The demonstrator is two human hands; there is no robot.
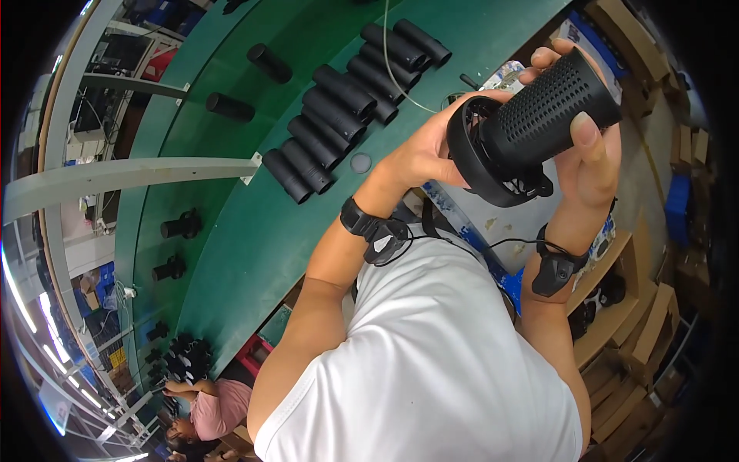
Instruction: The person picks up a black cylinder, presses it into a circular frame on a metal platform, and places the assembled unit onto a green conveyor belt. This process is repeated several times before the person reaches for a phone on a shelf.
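My right hand (591, 158) grips a black perforated cylinder (550, 108), thumb on its near side and fingers wrapped over the far end. The cylinder's lower end sits in a black ring-shaped base (483, 165) with ribs inside. My left hand (423, 154) holds this base from the left, fingers behind its rim. Both hands are raised above the green belt (254, 231), at the upper right. Each wrist wears a black band with a cable.
Several black cylinders (346, 100) lie in a row on the belt, with two single ones (229, 106) farther left and a small grey disc (360, 162). Cardboard boxes (639, 339) stand at the right. A person in pink (219, 408) works at the lower left.
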